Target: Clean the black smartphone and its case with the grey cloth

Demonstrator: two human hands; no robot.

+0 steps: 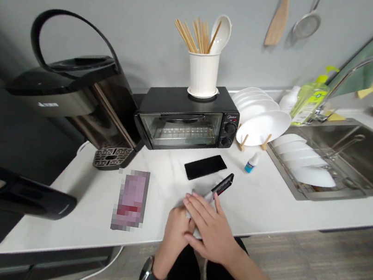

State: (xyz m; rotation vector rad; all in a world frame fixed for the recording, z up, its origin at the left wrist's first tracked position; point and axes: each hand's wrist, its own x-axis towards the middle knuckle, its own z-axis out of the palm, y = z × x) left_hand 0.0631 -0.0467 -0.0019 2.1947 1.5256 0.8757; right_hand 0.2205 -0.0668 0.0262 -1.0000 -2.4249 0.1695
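Note:
My left hand (175, 229), with a watch on the wrist, is closed around a light grey handle by the counter's front edge. That handle belongs to a tool with a narrow black, slotted head (223, 184), which points away to the right; its kind I cannot make out. Across the left hand's fingers lies my right hand (211, 230), its fingers stretched out and flat, covering part of the handle. Just beyond the tool, a black smartphone (205, 167) rests flat on the white counter (170, 179). A small white bottle with a blue label (251, 163) stands to the right.
A black toaster oven (184, 132) carries a white pot (203, 74) of chopsticks. The water dispenser (82, 106) and a blurred-out purple item (131, 202) are left. White plates (262, 125) stand in a rack beside the sink (372, 163). A dark appliance (31, 194) juts in from the left.

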